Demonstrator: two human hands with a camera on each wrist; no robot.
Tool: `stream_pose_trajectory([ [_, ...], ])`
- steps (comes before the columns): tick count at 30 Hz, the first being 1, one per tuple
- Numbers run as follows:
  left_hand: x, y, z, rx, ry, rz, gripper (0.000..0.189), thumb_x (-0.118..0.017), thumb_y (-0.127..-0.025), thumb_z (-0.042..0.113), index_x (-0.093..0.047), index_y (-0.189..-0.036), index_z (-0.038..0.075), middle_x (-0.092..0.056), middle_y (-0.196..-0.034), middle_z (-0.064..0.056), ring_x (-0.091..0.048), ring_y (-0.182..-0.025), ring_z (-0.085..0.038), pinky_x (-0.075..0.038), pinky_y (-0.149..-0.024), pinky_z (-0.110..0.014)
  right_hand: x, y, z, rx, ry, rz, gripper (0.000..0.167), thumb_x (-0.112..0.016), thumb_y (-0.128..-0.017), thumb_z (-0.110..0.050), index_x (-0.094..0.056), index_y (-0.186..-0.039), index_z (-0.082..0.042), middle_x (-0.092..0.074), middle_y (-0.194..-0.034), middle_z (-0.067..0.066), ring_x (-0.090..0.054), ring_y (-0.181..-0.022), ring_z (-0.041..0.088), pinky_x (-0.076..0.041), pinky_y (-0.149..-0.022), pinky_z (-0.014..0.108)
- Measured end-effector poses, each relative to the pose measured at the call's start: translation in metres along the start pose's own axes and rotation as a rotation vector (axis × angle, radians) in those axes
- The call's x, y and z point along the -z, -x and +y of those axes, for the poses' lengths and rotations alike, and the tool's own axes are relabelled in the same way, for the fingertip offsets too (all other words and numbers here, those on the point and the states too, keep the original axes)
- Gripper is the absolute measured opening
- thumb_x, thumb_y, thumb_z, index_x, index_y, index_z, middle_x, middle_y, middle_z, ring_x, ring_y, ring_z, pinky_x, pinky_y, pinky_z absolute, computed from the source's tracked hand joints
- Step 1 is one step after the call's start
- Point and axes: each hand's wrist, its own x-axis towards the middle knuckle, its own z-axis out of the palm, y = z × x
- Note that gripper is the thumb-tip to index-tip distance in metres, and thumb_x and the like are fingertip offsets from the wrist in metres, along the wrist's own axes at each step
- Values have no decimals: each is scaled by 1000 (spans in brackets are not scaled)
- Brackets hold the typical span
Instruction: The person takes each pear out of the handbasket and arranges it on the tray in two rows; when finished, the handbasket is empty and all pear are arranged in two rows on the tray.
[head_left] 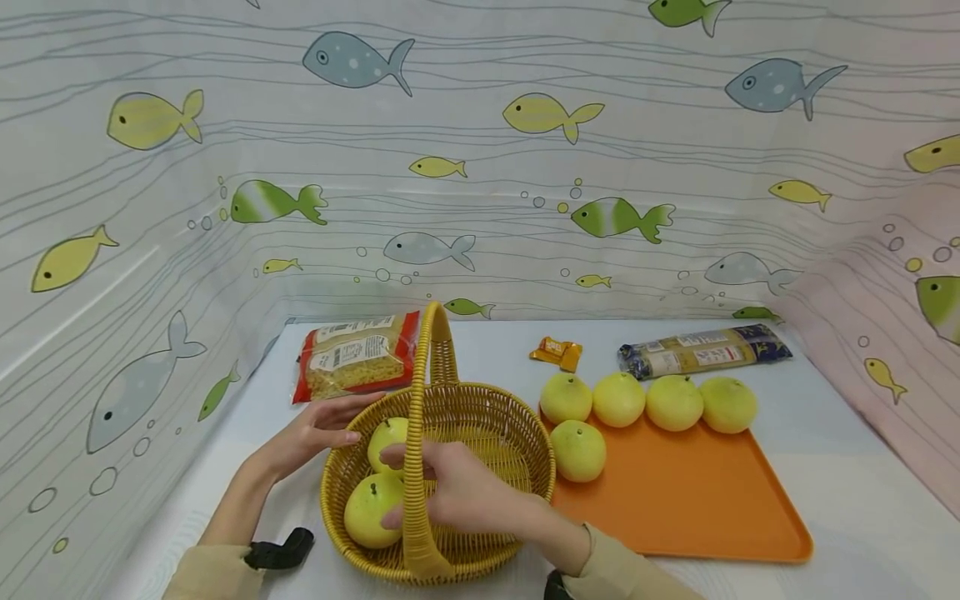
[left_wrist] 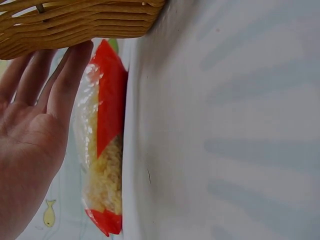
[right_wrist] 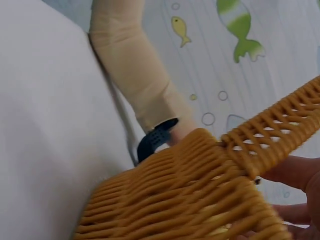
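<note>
A woven wicker basket [head_left: 551,433] with a tall arched handle stands in front of the person. Inside it, on the left, lie two round yellow pears, a nearer pear [head_left: 371,512] and a farther pear [head_left: 386,435]. The left hand [head_left: 318,427] touches the basket's left rim; its fingers are stretched along the wall in the left wrist view. Reaching in from the right, the right hand [head_left: 468,492] is inside the basket, its fingertips passing behind the handle beside the pears. Its thumb and fingers are spread apart, with nothing gripped between them.
To the right, an orange tray [head_left: 690,500] carries several more yellow pears [head_left: 577,451] along its back and left edges. Behind the basket lies a red-edged pasta bag [head_left: 356,358]. A small orange packet [head_left: 557,353] and a long blue-ended noodle pack [head_left: 705,350] lie at the back.
</note>
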Motion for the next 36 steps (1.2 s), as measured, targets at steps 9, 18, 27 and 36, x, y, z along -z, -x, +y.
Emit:
stream_pose_trajectory([
  [9,-1,-2,0,-13,7,-7,57,-54,-97,9,-41,-152,8,-44,-153,-21,-56,-129,-10,-47,-99,-25,-8,-1,10,18,161,-7,58,-81,-84,-36,-62,-135,-14,-68,-126,-6,-57,-116,0,-45,-96,20],
  [18,-1,-1,-2,-14,-3,-1,57,-54,-97,9,-42,-152,9,-43,-153,-20,-55,-130,-9,-47,-98,-27,-6,-2,15,20,180,-22,58,-84,-80,-34,-64,-131,-14,-65,-125,-7,-55,-116,1,-44,-98,21],
  [27,-1,-1,-1,-21,-16,6,56,-54,-96,9,-43,-152,8,-45,-153,-21,-55,-130,-10,-47,-98,-26,-6,-3,15,48,263,-22,59,-84,-80,-37,-64,-131,-14,-64,-127,-5,-55,-120,3,-43,-101,22],
  [36,0,-1,-1,-16,-7,7,57,-55,-96,9,-42,-152,8,-44,-153,-20,-55,-129,-8,-47,-98,-26,-8,-3,16,49,274,-26,59,-85,-79,-37,-65,-129,-13,-62,-129,-5,-54,-121,3,-43,-101,22],
])
